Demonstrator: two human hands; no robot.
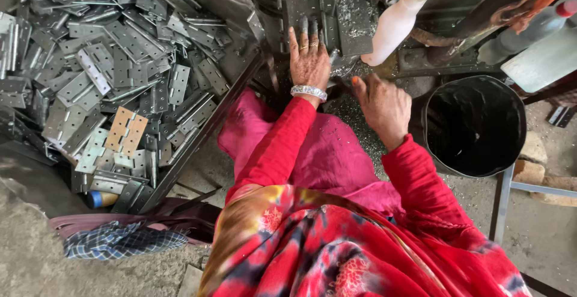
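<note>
The person sits close against a small press-type machine, both red-sleeved arms reaching to its far work area. The left hand (309, 56), with a beaded bracelet at the wrist, lies flat and open, fingers spread and pressing on a grey metal hinge plate (312, 5) that rests on the machine bed (354, 26). The right hand (384, 106) sits nearer and to the right, knuckles up, fingers curled down among the metal shavings; whether it pinches anything I cannot tell.

To the left, a large tray (204, 131) holds a heap of loose grey hinges (102, 50), one tan-coloured hinge (126, 130) lying on top near its near edge. A white cylindrical handle (398, 20) rises just right of the bed, and a black bucket (475, 125) stands on the floor at the right.

By the look of it, the step in hand is seating a hinge plate on the bed, the left hand steadying it. The next move would call for keeping the plate square and getting the fingers clear of the tool before the handle is worked.
</note>
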